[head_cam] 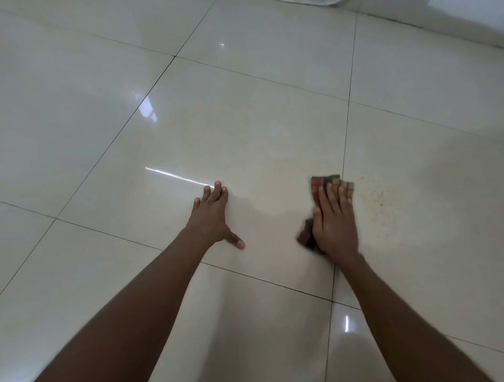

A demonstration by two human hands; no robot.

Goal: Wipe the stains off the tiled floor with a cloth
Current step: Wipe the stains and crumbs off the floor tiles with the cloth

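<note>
My right hand (334,220) presses flat on a brown and tan checked cloth (317,185) against the glossy cream tiled floor (245,114). The cloth sticks out beyond my fingertips and beside my thumb; the rest is hidden under the palm. Just right of the cloth, across a grout line, lies a patch of small yellow-orange stain specks (380,199). My left hand (214,215) rests flat on the tile to the left, fingers spread, holding nothing.
Dark grout lines (346,128) divide the large tiles. A white wall base (436,16) runs along the top right, with a pale object at the top edge (311,2). Bright light reflections lie on the tiles.
</note>
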